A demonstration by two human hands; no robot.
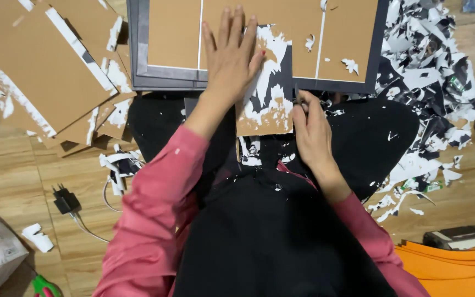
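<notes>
Pressing flat, left hand (231,58) with fingers (232,27) spread wide on a brown cardboard panel (265,104) half covered in torn black-and-white paper. Resting across the lap, that panel, its far end overlapping a dark-framed cardboard board (174,33) just beyond the left fingertips. Curled narrow at the panel's right edge, right hand (311,135), fingers pinched at the paper skin there; cannot tell whether a scrap sits between them. Heaped right of the right fingers, black-and-white paper scraps (430,71) on the wooden floor (6,159). Stacked left of the left fingers, more stripped cardboard sheets (39,60). Lying nearer the body on the left, a black charger plug (66,199).
</notes>
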